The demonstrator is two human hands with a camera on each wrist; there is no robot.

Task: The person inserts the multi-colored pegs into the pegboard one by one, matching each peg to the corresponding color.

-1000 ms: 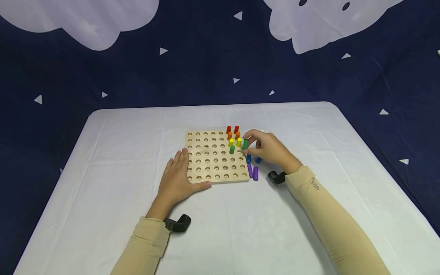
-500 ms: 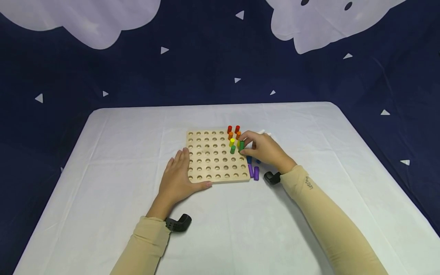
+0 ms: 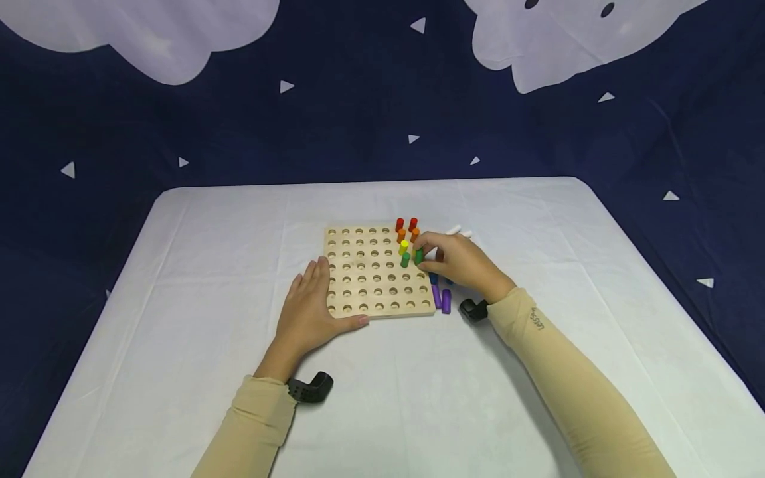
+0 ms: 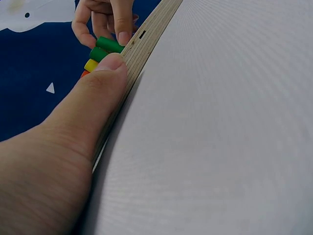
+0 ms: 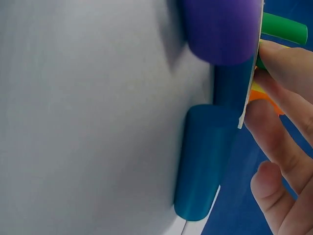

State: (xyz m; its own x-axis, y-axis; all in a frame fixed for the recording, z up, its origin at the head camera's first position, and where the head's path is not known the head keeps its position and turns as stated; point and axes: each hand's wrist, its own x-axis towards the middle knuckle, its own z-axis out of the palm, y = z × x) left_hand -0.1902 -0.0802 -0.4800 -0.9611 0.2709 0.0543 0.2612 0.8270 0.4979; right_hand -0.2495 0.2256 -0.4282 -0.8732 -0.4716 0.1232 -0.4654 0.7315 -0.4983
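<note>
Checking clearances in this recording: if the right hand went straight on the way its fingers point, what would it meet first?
The right hand would likely meet the other green peg, past the pinched green peg; a yellow peg stands close, and depth is unclear.

In the head view, the right hand (image 3: 459, 261) partly hides the blue pegs (image 3: 433, 279) and the white pegs (image 3: 455, 230). The writing (image 3: 536, 318) on the right sleeve (image 3: 580, 378) is too small for reading. In the left wrist view, the board (image 4: 146, 41) hides the lower end of the green peg (image 4: 108, 44) in the fingers, so its depth cannot be told. The right wrist view cuts off the purple peg (image 5: 222, 29) at the top.
</note>
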